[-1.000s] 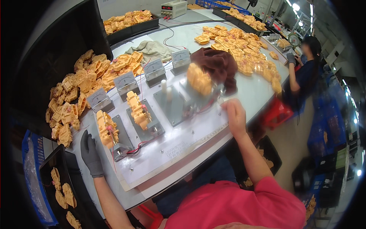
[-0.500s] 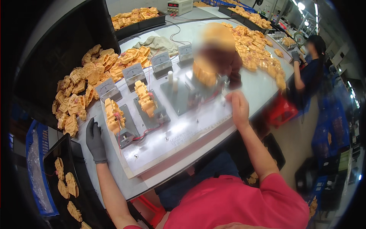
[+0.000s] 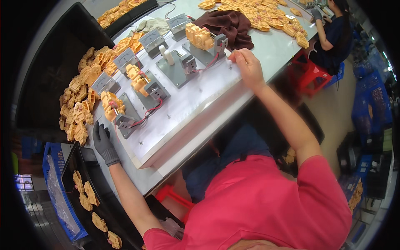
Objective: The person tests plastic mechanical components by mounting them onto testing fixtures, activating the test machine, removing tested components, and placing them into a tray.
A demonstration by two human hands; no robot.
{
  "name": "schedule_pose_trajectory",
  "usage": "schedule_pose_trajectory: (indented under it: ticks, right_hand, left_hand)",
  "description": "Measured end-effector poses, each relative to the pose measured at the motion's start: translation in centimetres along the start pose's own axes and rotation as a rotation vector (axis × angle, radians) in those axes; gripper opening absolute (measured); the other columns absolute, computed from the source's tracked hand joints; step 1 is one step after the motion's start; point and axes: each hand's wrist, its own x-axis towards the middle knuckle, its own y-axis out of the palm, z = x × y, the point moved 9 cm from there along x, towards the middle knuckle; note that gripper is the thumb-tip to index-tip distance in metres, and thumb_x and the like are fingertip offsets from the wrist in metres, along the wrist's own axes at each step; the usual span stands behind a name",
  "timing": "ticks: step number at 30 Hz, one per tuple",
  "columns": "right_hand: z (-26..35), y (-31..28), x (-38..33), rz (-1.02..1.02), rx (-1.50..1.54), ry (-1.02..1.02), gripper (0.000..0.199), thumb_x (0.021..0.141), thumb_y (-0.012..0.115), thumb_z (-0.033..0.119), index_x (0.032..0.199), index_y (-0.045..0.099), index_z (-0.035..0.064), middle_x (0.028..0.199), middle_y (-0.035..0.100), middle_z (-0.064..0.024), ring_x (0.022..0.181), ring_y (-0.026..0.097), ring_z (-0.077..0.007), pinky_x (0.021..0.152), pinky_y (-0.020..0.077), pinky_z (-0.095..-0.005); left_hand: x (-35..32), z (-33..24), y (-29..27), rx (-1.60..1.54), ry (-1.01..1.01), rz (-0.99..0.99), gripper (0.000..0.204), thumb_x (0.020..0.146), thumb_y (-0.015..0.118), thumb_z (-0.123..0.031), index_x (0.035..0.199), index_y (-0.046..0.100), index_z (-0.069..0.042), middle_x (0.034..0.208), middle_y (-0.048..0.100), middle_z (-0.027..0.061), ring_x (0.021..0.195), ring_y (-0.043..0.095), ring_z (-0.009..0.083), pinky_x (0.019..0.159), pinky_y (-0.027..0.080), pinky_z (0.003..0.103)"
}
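My left hand (image 3: 105, 145), in a grey glove, lies on the table beside the fixture board's left end. Its fingers are stretched out and hold nothing. My bare right hand (image 3: 249, 70) rests at the right end of the white fixture board (image 3: 183, 110), fingers curled; what they hold, if anything, is hidden. Nearest to it is a grey clamp block (image 3: 220, 43) with a yellow plastic housing (image 3: 199, 36) mounted beside it. Two more yellow housings (image 3: 137, 78) (image 3: 111, 105) sit on the left stations. Another station (image 3: 177, 66) has two white posts and no housing.
Analog meters (image 3: 128, 60) line the board's back. Yellow housings (image 3: 81, 98) are heaped by a tilted black bin (image 3: 62, 54), with more (image 3: 266, 12) at the back right. A maroon cloth (image 3: 227, 27) lies behind the right station. A black tray (image 3: 98, 204) stands left; a co-worker (image 3: 333, 37) sits far right.
The view has shifted, so the board appears higher and further left. The blur over the right station has gone, showing the housing and maroon cloth. Both hands stay near the same board ends.
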Motion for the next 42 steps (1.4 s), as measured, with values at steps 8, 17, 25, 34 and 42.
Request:
schedule_pose_trajectory:
  ticks: [8, 17, 25, 34, 42]
  right_hand:
    - [0.1, 0.1, -0.1, 0.043, -0.026, 0.051, 0.03, 0.106, 0.049, 0.017, 0.088, 0.066, -0.0011, 0.082, 0.062, -0.0092, 0.078, 0.059, -0.0202, 0.074, 0.0477, -0.0328]
    - [-0.1, 0.3, -0.1, 0.069, -0.041, 0.067, 0.035, 0.11, 0.045, 0.022, 0.091, 0.063, -0.0007, 0.084, 0.063, -0.0066, 0.08, 0.06, -0.0158, 0.078, 0.049, -0.0306]
    - [-0.1, 0.3, 0.0, 0.076, -0.078, 0.057, 0.035, 0.11, 0.045, 0.024, 0.091, 0.063, 0.0012, 0.086, 0.064, -0.0057, 0.081, 0.06, -0.0153, 0.079, 0.0494, -0.0309]
    - [-0.3, 0.3, 0.0, 0.082, -0.094, 0.058, 0.035, 0.11, 0.044, 0.025, 0.092, 0.063, 0.0018, 0.087, 0.065, -0.005, 0.082, 0.06, -0.0149, 0.08, 0.0497, -0.0307]
    - [-0.4, 0.3, 0.0, 0.08, -0.091, 0.06, 0.035, 0.111, 0.044, 0.026, 0.094, 0.063, 0.0017, 0.087, 0.064, -0.0045, 0.083, 0.059, -0.0145, 0.081, 0.0493, -0.0305]
  left_hand:
    - [-0.6, 0.2, 0.1, -0.015, 0.048, -0.036, 0.036, 0.104, 0.058, -0.014, 0.137, 0.061, -0.001, 0.128, 0.066, 0.0071, 0.103, 0.063, 0.0112, 0.088, 0.053, 0.027]
    - [-0.8, -0.2, 0.7, 0.017, 0.097, -0.032, 0.034, 0.102, 0.059, -0.014, 0.133, 0.064, -0.001, 0.122, 0.069, 0.0088, 0.099, 0.064, 0.0114, 0.088, 0.053, 0.027]
    - [-1.0, -1.4, 0.8, 0.182, 0.188, -0.064, 0.033, 0.1, 0.059, -0.017, 0.129, 0.067, -0.004, 0.121, 0.071, 0.0157, 0.113, 0.067, 0.0246, 0.1, 0.049, 0.033]
    - [-1.0, -1.4, 0.7, 0.17, 0.158, -0.079, 0.033, 0.1, 0.058, -0.018, 0.129, 0.067, -0.005, 0.119, 0.071, 0.0175, 0.111, 0.068, 0.0255, 0.098, 0.05, 0.033]
    - [-1.1, -1.6, 0.7, 0.157, 0.167, -0.092, 0.034, 0.099, 0.058, -0.018, 0.129, 0.068, -0.004, 0.118, 0.072, 0.0176, 0.11, 0.069, 0.0254, 0.098, 0.05, 0.033]
